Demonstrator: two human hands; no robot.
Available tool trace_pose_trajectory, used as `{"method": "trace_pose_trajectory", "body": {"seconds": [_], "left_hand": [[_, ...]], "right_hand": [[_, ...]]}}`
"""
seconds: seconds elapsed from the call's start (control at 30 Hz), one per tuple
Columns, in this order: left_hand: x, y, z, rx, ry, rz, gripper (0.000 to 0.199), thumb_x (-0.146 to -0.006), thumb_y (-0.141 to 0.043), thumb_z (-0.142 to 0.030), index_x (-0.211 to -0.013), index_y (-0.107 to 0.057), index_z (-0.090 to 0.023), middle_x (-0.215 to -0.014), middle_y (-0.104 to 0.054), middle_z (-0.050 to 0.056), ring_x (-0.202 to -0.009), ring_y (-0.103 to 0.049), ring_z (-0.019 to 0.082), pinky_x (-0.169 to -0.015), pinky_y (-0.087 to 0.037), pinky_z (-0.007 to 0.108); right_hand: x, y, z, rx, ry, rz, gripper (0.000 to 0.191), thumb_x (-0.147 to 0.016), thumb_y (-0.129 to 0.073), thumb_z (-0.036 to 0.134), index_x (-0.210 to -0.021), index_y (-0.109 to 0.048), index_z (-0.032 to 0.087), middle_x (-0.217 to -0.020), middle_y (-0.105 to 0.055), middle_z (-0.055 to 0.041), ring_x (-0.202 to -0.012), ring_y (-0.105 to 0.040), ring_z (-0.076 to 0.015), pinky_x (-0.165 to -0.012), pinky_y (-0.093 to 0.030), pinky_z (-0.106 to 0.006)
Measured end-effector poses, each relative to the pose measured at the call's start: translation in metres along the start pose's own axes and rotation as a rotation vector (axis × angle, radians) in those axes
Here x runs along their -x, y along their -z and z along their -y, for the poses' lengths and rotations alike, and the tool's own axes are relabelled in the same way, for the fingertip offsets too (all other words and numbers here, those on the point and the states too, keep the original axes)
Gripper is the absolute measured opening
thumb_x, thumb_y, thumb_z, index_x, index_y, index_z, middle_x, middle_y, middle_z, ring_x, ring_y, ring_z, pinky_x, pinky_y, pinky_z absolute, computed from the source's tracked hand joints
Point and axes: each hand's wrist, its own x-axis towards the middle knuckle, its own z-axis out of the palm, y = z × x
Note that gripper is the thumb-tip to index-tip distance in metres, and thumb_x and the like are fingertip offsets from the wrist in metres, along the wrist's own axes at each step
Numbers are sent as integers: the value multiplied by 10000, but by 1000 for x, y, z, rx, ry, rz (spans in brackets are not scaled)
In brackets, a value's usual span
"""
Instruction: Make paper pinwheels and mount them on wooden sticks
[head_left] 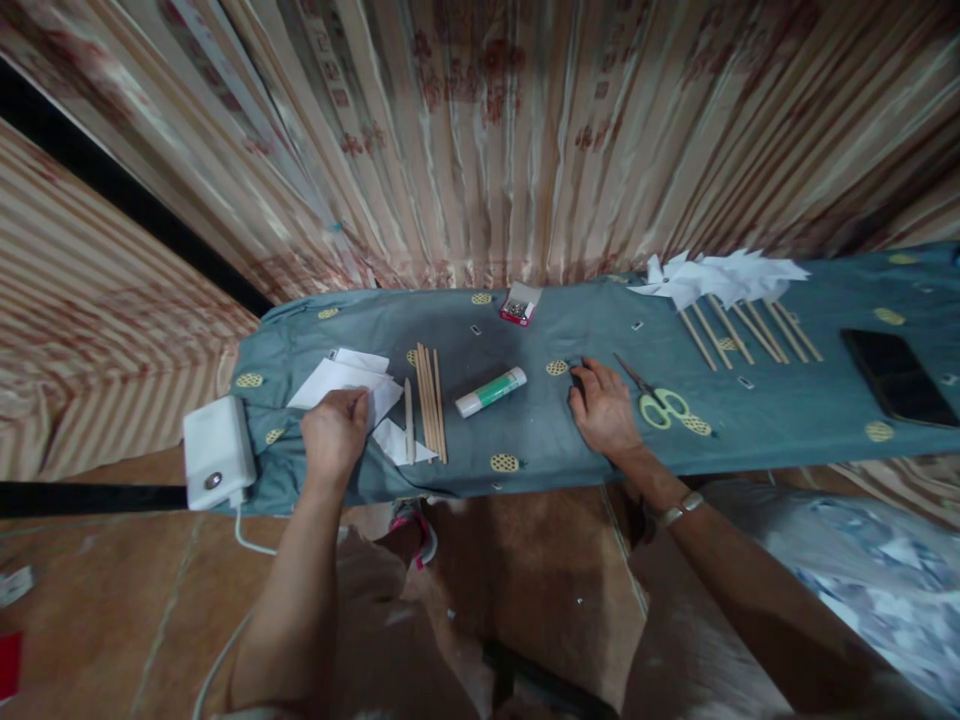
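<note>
My left hand is closed at the stack of white paper pieces, gripping a sheet at its edge; the fingertips are partly hidden. A cut paper piece lies just right of it, under a pale pencil-like stick. Several wooden sticks lie side by side there. My right hand rests on the cloth, fingers stretched out, holding nothing. Green-handled scissors lie just right of it. Between my hands is a glue stick, capped and lying on its side.
A small open box of pins sits near the back edge. Paper pinwheels on sticks lie at the back right, beside a black phone. A white box with a cable stands at the left end. Curtains hang behind the cloth-covered table.
</note>
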Motion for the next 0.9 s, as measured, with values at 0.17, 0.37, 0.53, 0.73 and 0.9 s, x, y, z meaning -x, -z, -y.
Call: {"method": "trace_pose_trajectory", "body": {"seconds": [0.17,0.37,0.53,0.73,0.9], "left_hand": [[-4,3,-8,-106,2,-18,382,-849,-444,-347,-902,-759,-139,-961,-765,138,-834,-709,264,-667,-468,300],[-8,2,-11,-125,61,-14,369,-830,-468,-337,-882,-766,-126,-963,-764,149,-867,-709,298,-674,-456,327],[-11,0,-11,-97,86,-5,341,-828,-490,-315,-879,-768,-124,-976,-762,152,-878,-711,295,-700,-474,337],[-13,1,-12,-64,113,-11,341,-806,-504,-329,-886,-769,-129,-962,-765,144,-907,-712,292,-741,-499,326],[-13,-2,-11,-31,112,-7,342,-792,-509,-344,-875,-768,-137,-965,-769,136,-909,-713,293,-754,-503,325]], "right_hand": [[0,1,0,-17,-8,-2,378,-942,-403,271,-1214,-603,102,-1362,-572,-191,-1223,-521,-332,-977,-450,-490],[0,0,0,-12,-1,-10,369,-936,-407,274,-1204,-605,115,-1358,-576,-182,-1212,-526,-333,-968,-451,-490],[0,0,0,-10,1,-4,378,-941,-401,273,-1215,-599,103,-1364,-569,-189,-1227,-515,-329,-974,-447,-483],[-1,1,1,17,-15,15,373,-936,-406,261,-1229,-591,122,-1371,-565,-180,-1223,-518,-321,-980,-442,-478],[-1,2,1,36,-20,48,381,-938,-402,257,-1243,-580,113,-1391,-549,-179,-1246,-501,-315,-982,-441,-459]]}}
